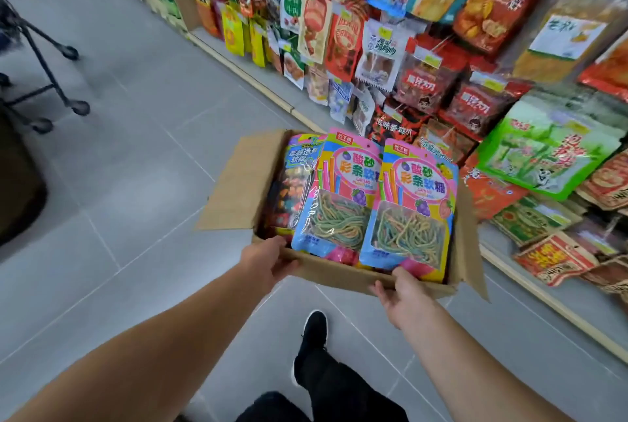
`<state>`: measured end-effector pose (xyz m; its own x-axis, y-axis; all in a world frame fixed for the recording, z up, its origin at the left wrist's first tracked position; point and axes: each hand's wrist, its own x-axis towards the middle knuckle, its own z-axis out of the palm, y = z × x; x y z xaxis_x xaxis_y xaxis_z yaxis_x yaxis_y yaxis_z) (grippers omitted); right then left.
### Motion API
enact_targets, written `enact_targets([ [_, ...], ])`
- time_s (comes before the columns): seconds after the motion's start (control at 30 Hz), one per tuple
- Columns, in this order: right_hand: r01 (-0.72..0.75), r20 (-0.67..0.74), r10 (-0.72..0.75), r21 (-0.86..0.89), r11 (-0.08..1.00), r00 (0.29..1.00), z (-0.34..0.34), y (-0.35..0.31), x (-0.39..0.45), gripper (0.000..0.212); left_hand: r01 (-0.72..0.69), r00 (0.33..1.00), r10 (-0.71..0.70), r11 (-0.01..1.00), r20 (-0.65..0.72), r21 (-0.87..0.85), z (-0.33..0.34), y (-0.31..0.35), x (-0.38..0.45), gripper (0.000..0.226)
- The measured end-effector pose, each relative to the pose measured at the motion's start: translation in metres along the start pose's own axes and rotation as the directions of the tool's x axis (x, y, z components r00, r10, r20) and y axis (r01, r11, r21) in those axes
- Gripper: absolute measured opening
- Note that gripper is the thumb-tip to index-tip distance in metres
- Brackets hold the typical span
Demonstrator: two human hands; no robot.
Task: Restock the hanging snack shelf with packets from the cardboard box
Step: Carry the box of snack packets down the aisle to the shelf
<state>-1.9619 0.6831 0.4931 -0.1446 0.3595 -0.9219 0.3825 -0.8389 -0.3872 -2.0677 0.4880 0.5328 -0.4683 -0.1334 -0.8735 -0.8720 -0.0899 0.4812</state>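
An open cardboard box (234,183) is held above the grey floor, its flaps folded outward. My left hand (268,262) grips the box's near left corner. My right hand (404,296) grips the near edge further right, thumb over the rim. Inside, two pink and blue packets of coloured candy strips (411,204) lie on top, side by side. A darker packet (292,180) lies at their left. The hanging snack shelf (424,58) fills the right and far side, crowded with packets on hooks.
A wooden plinth (543,299) runs along the floor under the shelf. A black wheeled cart frame (51,81) stands at the far left, with a dark object (17,183) nearer beside it. My black shoe (314,330) and dark trouser leg are below the box.
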Motion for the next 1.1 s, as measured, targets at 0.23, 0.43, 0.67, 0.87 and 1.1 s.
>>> enact_targets([
  [0.23, 0.008, -0.027, -0.006, 0.066, 0.998, 1.0, 0.106, -0.036, 0.028, 0.034, 0.028, 0.999, -0.029, 0.999, 0.024, 0.034, 0.018, 0.108, 0.068, 0.03],
  [0.43, -0.012, -0.09, 0.023, 0.127, 0.992, 0.996, 0.19, -0.048, 0.044, 0.038, 0.031, 0.998, -0.038, 0.992, 0.055, 0.123, 0.029, 0.196, 0.129, 0.024],
  [0.67, -0.014, -0.177, 0.055, 0.226, 0.974, 0.983, 0.333, -0.057, 0.046, 0.039, 0.034, 0.988, -0.071, 0.967, 0.138, 0.254, 0.026, 0.329, 0.222, 0.024],
  [0.87, 0.005, -0.203, 0.056, 0.29, 0.957, 0.978, 0.444, -0.062, 0.043, 0.037, 0.028, 0.984, -0.082, 0.947, 0.156, 0.32, 0.014, 0.433, 0.276, 0.027],
  [1.1, -0.045, -0.183, 0.105, 0.304, 0.952, 0.977, 0.553, -0.077, 0.079, 0.039, 0.052, 0.99, -0.093, 0.943, 0.108, 0.33, 0.008, 0.528, 0.342, 0.027],
])
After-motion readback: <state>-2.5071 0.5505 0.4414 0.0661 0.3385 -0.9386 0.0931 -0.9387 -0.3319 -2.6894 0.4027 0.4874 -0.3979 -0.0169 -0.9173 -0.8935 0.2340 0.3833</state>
